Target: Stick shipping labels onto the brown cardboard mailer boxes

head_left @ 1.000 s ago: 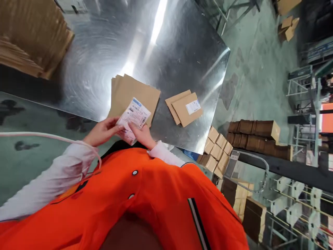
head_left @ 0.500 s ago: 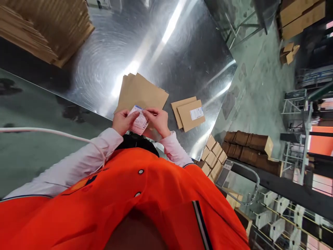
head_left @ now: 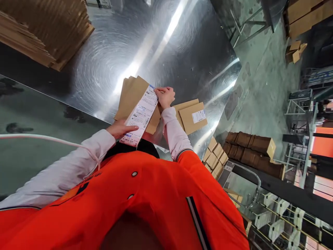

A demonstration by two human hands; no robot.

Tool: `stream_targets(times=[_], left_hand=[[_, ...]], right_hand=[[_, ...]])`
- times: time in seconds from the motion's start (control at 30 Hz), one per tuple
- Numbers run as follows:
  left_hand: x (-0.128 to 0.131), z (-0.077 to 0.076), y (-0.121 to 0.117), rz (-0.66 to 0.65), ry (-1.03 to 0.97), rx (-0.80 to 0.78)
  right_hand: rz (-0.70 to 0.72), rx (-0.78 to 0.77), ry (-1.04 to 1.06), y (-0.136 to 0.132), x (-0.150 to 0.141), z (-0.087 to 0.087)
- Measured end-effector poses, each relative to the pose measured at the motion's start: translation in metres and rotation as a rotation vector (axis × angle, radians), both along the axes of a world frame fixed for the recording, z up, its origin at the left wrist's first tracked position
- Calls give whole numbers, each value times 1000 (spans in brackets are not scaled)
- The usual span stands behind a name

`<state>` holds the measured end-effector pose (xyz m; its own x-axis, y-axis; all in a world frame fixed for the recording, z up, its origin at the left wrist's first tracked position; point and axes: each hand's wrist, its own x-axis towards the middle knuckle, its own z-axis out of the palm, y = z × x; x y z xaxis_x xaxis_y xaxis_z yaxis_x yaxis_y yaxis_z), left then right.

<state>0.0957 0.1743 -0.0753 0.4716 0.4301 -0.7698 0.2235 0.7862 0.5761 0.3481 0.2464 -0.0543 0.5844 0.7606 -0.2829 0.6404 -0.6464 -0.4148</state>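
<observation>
Your right grip [head_left: 164, 97] is narrow: its fingers [head_left: 162, 91] pinch the top end of a long white label strip [head_left: 140, 116]. Your left grip [head_left: 120, 129] is lower down, with its fingers [head_left: 129, 128] lying on the bottom part of the strip, but you cannot tell if it pinches. The strip has small print and a bar code on it. It runs between your 2 hands, just above a pile of brown paper mailers [head_left: 132, 93].

That pile sits on a shiny metal counter [head_left: 182, 52]. Just right of your right hand lie 2 more mailers [head_left: 191, 118], and the top one has a white label. Your white sleeves [head_left: 174, 133] come out from your orange vest [head_left: 130, 208], and a white cord [head_left: 39, 137] runs to your left sleeve.

A tall stack of flat cardboard [head_left: 33, 31] sits at the far left of the counter. Small tan boxes [head_left: 214, 158] and rows of brown boxes [head_left: 249, 149] sit past its near corner, by the green floor [head_left: 255, 86].
</observation>
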Motion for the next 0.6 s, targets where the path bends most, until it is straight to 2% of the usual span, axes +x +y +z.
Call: stream_targets(times=[0.1, 0.13, 0.23, 0.27, 0.33, 0.4, 0.47, 0.5, 0.53, 0.57, 0.6], left_hand=[[-31, -4, -24, -47, 89, -31], [-45, -4, -34, -56, 123, -41], [-82, 3, -54, -49, 177, -51], [-90, 8, -54, -30, 193, -31], [-94, 19, -41, 27, 243, 51], [-80, 30, -15, 87, 307, 194], [-54, 37, 17, 115, 344, 354], [-38, 39, 32, 120, 351, 418], [-21, 39, 46, 116, 356, 479], [-5, 38, 56, 102, 357, 531], [9, 36, 64, 77, 352, 584]], right_hand=[[15, 42, -99, -5, -4, -7], [106, 71, -122, -7, -7, -10], [609, 169, -71, -11, -24, -21], [711, 183, -46, -12, -32, -25], [702, 181, -41, -20, -50, -31], [696, 152, 30, -37, -66, -33], [887, 98, 252, -63, -76, -33], [918, 71, 351, -78, -78, -31], [851, 52, 400, -94, -78, -30], [692, 43, 388, -109, -76, -29], [474, 41, 328, -123, -74, -28]])
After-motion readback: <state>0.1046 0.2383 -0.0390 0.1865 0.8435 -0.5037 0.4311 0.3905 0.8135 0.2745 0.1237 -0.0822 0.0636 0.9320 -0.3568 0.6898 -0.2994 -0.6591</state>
